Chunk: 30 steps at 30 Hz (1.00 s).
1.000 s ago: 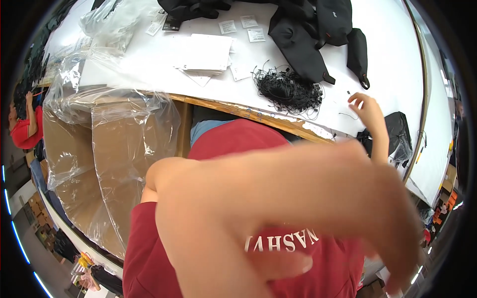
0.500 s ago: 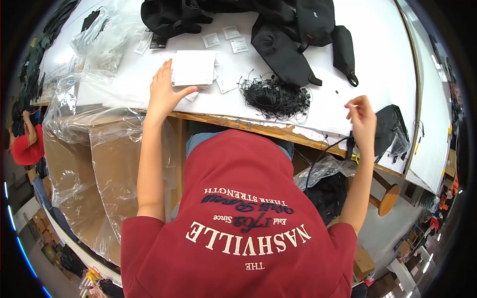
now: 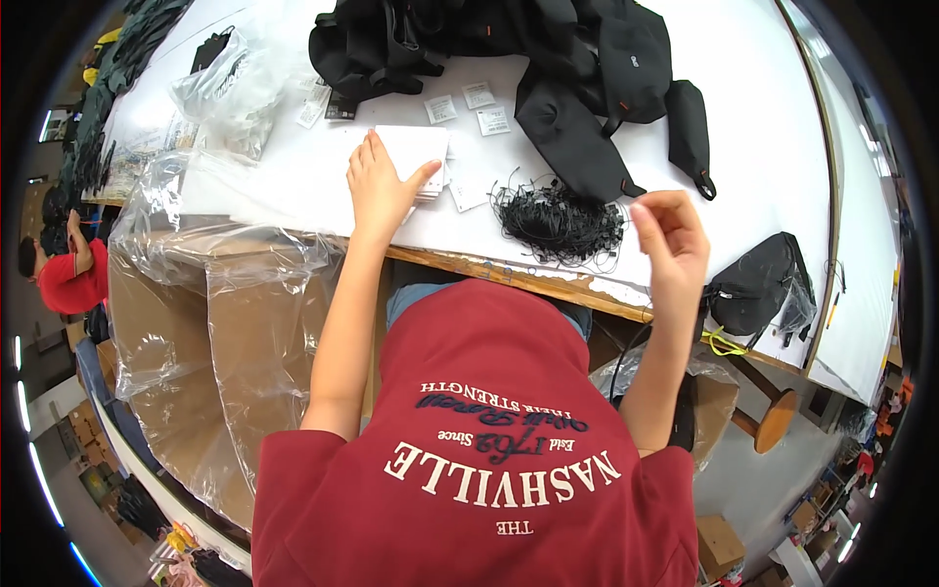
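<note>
My left hand (image 3: pixel 383 191) rests at the left edge of a stack of white cards (image 3: pixel 419 150), fingers stretched out and thumb spread toward the stack's near right corner. Just right of a tangled heap of black string loops (image 3: pixel 558 220), my right hand (image 3: pixel 675 240) is raised with thumb and forefinger pinched together. Whatever is between those fingertips, if anything, is too small to make out. Beyond the heap lies a black fabric pouch (image 3: pixel 567 132) with a small end loop.
More black bags (image 3: pixel 626 59) lie along the far side of the white table (image 3: pixel 753 127). Small white packets (image 3: pixel 494 121) are scattered behind the stack. Clear plastic sheeting (image 3: pixel 264 342) drapes over a cardboard box at the near left. A black bag (image 3: pixel 763 289) sits at the right corner.
My right hand has moved left, toward the string heap, its fingers now pinched. My left hand has shifted slightly over the cards' edge. The whole view has swung a little.
</note>
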Available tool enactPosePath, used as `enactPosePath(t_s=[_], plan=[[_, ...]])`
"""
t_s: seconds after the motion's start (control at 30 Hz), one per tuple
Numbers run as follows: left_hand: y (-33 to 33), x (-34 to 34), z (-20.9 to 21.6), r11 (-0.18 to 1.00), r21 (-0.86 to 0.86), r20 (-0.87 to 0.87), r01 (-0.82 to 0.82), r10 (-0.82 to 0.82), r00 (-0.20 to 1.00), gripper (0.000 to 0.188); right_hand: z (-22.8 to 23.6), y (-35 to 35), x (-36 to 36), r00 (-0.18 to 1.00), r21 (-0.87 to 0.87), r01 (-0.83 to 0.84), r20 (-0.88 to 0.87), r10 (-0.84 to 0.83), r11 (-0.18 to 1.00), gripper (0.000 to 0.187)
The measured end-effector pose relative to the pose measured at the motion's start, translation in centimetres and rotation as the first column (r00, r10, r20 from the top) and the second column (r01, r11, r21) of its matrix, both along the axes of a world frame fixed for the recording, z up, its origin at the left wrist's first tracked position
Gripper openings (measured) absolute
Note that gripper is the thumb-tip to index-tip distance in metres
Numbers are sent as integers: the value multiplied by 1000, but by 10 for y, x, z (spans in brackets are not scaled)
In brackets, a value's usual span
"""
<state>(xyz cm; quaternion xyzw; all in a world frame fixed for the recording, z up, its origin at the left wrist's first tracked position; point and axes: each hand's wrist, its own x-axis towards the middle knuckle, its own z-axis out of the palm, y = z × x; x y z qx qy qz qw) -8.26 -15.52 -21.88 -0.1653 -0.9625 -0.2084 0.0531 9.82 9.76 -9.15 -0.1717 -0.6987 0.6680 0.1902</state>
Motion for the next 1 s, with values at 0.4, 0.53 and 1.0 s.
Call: enactPosePath(t_s=[0.4,0.53,1.0], plan=[[-5,-3,35,977,202,210,-61,18,978,93,-21,-27,5,991,-140,-111,55,119,984,7],[-7,-5,35,989,138,-59,46,-38,998,91,-23,-28,8,988,-156,-124,75,137,980,8],[-8,-6,53,979,202,198,36,-77,977,89,-28,-34,10,977,-162,-178,84,194,971,7]])
